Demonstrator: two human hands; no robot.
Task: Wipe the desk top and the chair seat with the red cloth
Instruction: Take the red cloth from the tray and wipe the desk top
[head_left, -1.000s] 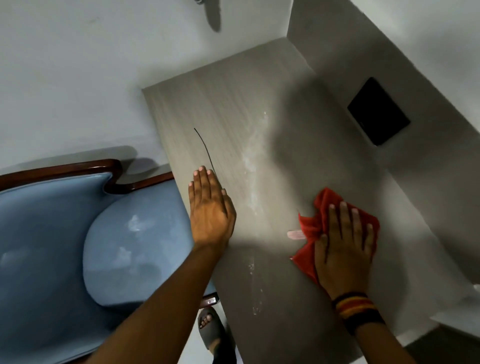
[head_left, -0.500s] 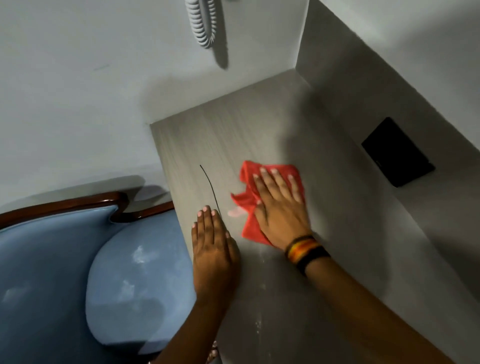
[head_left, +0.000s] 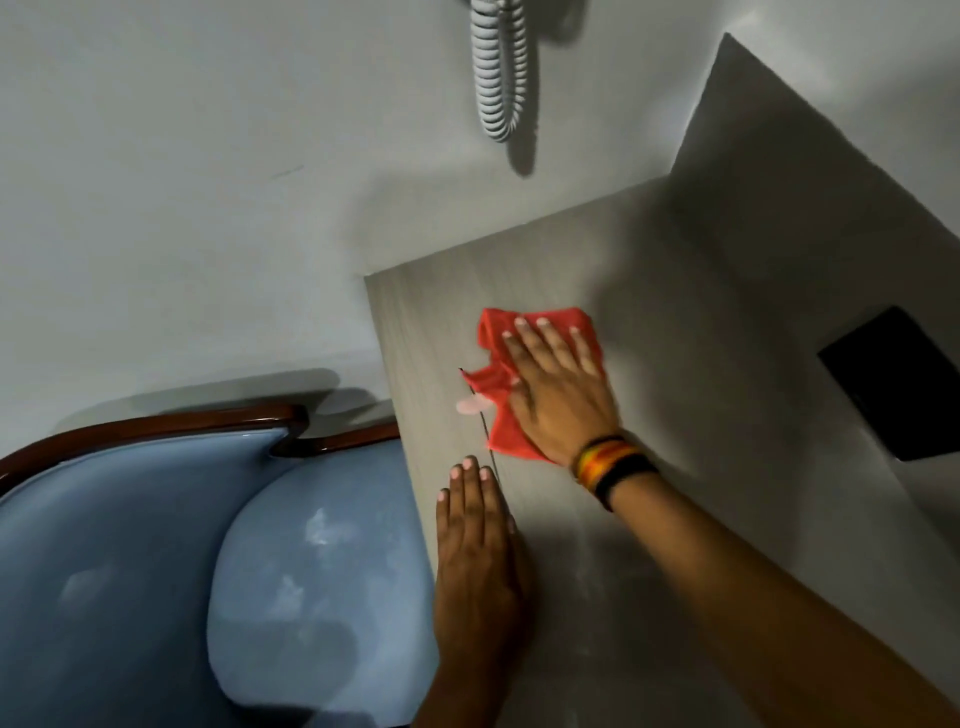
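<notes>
One red cloth, bunched, lies on the grey wood-grain surface near its far left corner. Right hand presses flat on it, fingers spread wide. Left hand rests flat on the surface's left edge, fingers together, holding nothing. One blue chair seat just beside. No writing legible.

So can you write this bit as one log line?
step: wiping desk top | right hand: flat on red cloth | left hand: flat on desk | chair seat: unwiped

We find no readable text, label, brand, number or sign anywhere in the view.
</notes>
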